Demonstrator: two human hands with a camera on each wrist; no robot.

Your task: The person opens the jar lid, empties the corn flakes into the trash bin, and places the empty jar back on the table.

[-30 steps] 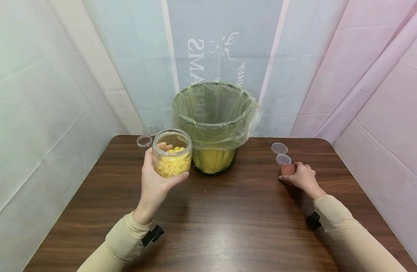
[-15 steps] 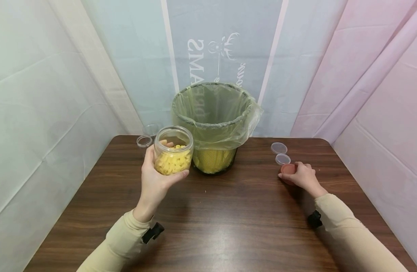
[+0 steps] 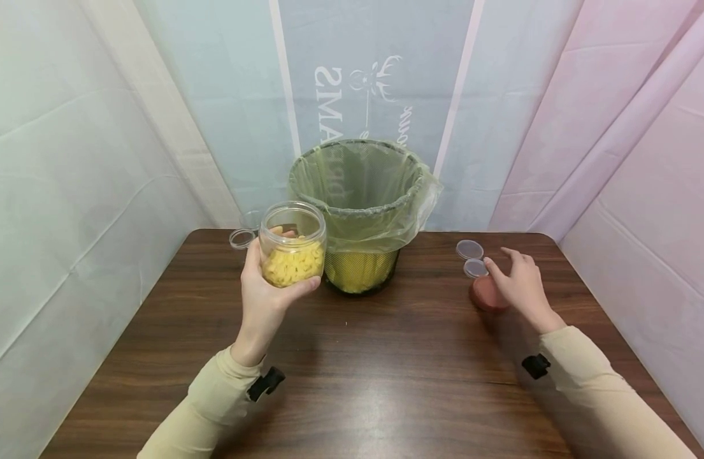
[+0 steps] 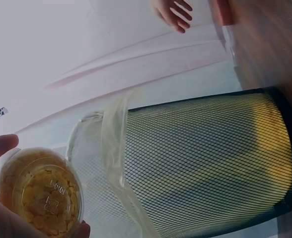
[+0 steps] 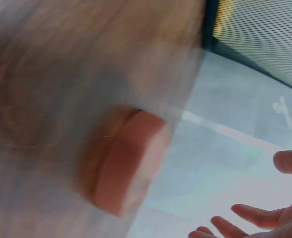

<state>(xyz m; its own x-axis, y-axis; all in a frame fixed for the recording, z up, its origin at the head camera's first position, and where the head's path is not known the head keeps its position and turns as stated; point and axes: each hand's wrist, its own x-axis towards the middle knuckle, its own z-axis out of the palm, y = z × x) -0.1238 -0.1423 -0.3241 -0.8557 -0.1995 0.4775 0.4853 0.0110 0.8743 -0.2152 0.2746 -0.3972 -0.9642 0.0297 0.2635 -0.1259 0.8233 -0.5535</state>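
In the head view my left hand (image 3: 265, 293) holds a clear plastic jar (image 3: 293, 220) up, fingers around its far side and thumb across the front. The jar has no lid on and is partly filled with small yellow pieces (image 3: 294, 260). The left wrist view shows the jar's round base (image 4: 46, 196), yellow pieces pressed against it. On the right, my right hand (image 3: 520, 284) hovers by a round reddish-brown lid-like piece (image 3: 488, 296) on the table. Its fingers are spread and relaxed; in the right wrist view they are apart from that piece (image 5: 131, 163).
A mesh waste bin (image 3: 360, 271) with a translucent yellowish liner (image 3: 380, 233) stands at the table's back middle. Two clear discs (image 3: 469, 249) lie beyond the reddish-brown piece. Clear round pieces (image 3: 242, 239) sit at the back left. Cloth walls (image 3: 214, 95) surround the wooden table (image 3: 386, 376).
My right hand has let go of the reddish-brown piece and lifted off it, leaving it on the table. My left hand has raised the jar slightly.
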